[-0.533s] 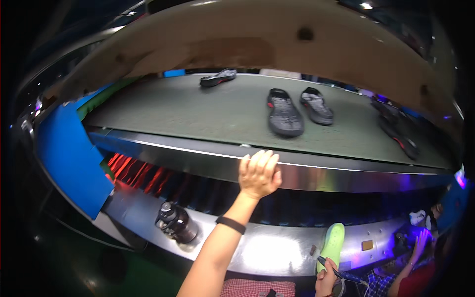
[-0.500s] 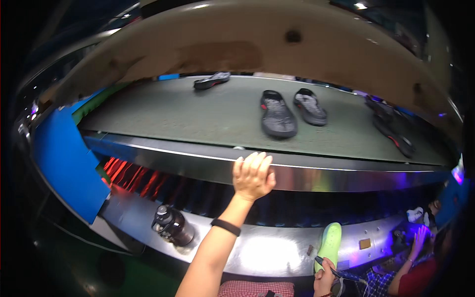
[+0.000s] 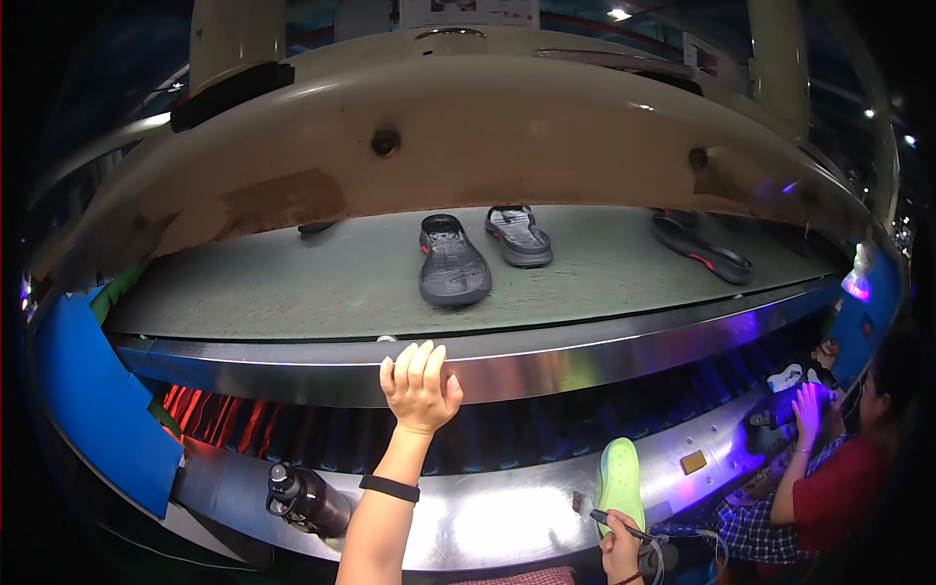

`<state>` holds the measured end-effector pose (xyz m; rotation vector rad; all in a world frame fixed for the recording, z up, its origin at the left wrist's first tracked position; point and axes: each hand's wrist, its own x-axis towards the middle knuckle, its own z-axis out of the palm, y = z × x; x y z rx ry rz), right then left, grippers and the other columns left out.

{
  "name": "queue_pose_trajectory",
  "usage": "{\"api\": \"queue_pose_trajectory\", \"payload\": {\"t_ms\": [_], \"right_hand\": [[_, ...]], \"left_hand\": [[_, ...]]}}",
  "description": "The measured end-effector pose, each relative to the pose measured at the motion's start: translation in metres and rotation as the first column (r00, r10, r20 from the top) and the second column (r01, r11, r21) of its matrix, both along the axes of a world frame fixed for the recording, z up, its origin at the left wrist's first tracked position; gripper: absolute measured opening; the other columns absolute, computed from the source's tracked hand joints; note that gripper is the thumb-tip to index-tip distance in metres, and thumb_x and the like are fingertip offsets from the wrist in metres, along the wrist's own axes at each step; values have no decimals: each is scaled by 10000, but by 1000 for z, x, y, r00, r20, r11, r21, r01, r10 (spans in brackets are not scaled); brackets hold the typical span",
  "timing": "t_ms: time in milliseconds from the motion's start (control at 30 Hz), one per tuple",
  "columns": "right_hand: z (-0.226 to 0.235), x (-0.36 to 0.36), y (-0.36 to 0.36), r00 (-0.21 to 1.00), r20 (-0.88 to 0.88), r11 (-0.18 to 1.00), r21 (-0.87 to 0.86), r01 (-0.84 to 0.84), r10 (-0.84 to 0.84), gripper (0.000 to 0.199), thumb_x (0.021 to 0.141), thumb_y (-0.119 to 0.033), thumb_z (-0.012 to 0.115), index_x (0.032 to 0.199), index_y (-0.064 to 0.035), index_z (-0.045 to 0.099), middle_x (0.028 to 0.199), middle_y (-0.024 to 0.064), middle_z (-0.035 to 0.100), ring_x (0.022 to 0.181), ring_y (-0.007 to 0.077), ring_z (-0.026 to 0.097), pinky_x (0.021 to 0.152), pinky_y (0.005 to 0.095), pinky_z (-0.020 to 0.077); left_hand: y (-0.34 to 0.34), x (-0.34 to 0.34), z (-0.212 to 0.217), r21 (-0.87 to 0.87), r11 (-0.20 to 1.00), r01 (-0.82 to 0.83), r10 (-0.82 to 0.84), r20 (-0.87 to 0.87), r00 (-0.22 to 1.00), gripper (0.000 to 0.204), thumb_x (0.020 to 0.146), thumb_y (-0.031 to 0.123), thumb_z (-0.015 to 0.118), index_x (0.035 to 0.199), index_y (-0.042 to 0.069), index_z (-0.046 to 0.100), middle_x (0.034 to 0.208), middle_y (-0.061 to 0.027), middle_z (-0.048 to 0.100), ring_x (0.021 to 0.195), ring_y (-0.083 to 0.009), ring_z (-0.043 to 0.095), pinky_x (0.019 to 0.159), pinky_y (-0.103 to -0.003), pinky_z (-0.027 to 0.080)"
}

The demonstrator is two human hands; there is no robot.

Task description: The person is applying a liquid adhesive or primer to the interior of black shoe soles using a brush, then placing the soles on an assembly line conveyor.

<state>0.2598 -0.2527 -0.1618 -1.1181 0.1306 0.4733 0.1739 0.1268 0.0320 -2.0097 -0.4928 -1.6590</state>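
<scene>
My left hand (image 3: 419, 390), with a black band on the wrist, rests its outstretched fingers on the metal front edge of a conveyor belt (image 3: 292, 278). No object is in it. Low at the right, my right hand (image 3: 620, 544) is closed around a dark-handled brush (image 3: 624, 525) with a tube trailing from its end. The bristles point left, past a lime-green shoe sole (image 3: 621, 478) lying on the metal shelf (image 3: 468, 512). Whether the right fingers also touch the sole I cannot tell. On the belt beyond my left hand lie black shoe soles (image 3: 454, 268).
A dark bottle (image 3: 307, 502) stands on the shelf at left. A tan block (image 3: 693, 462) lies right of the green sole. A beige machine hood (image 3: 536, 136) overhangs the belt. Red-glowing strips (image 3: 210, 419) hang below it. Another person (image 3: 838, 487) works at the right under violet light.
The view has swung up and to the right, so the belt, soles and bottle appear further left. My left hand stays on the edge, and my right hand still holds the brush beside the green sole.
</scene>
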Motion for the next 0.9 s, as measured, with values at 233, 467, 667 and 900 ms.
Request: {"api": "queue_pose_trajectory", "payload": {"t_ms": [233,467,667,900], "right_hand": [[21,-6,4,999,-44,1000,0,25,-25,164,847,-64,630,992,10,610,596,5,523,390,80,402,387,239,309],[17,-4,7,999,-44,1000,2,-3,3,157,834,-57,647,975,8,622,593,5,532,394,76,405,393,238,312],[16,-3,8,1000,-8,1000,21,-19,19,141,832,-48,649,960,10,639,598,-1,544,399,66,405,395,223,310],[35,-7,9,998,22,998,8,-56,56,138,841,-38,634,969,14,643,620,4,567,405,58,416,388,210,316]], "left_hand": [[0,1,-1,-4,1000,-18,18,7,1000,390,797,342,503,1114,131,588,1159,-50,566,1130,-230,509,1086,-458,210],[-1,1,0,2,1000,-11,11,-17,1000,410,804,314,489,1138,86,556,1171,-85,564,1165,-268,482,1098,-466,184],[-1,2,-2,8,1000,-5,5,-14,1000,422,824,325,480,1160,79,550,1184,-87,562,1171,-266,480,1098,-477,188],[0,2,-4,0,1000,-2,2,-17,1000,424,821,322,485,1160,77,551,1191,-84,558,1172,-269,481,1105,-476,177]]}}
